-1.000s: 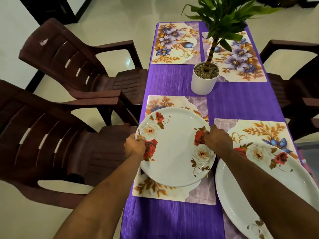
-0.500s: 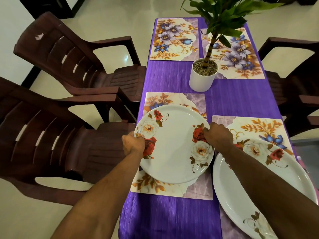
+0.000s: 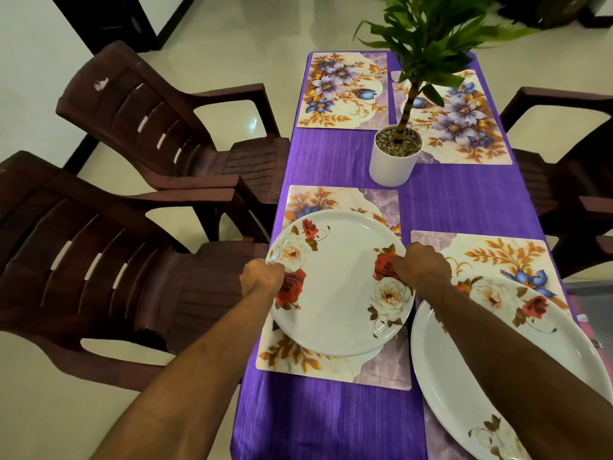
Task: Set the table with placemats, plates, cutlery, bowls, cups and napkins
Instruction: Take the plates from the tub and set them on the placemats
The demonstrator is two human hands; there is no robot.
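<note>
A white plate with red and white roses [image 3: 338,290] sits over the near left floral placemat [image 3: 331,368]. My left hand [image 3: 260,280] grips its left rim and my right hand [image 3: 421,268] grips its right rim. A second rose plate [image 3: 491,370] lies on the near right placemat [image 3: 497,254], partly under my right forearm. Two more floral placemats, far left [image 3: 341,91] and far right [image 3: 464,127], lie bare at the far end of the purple tablecloth [image 3: 331,423].
A white pot with a green plant [image 3: 394,157] stands mid-table, overlapping the far right placemat. Two dark brown plastic chairs [image 3: 109,260] stand along the left side, another chair [image 3: 570,167] on the right. Pale tiled floor surrounds the table.
Both hands still hold the plate's rims; the plate has shifted slightly toward the table's left edge over its placemat. The camera view has tilted a little.
</note>
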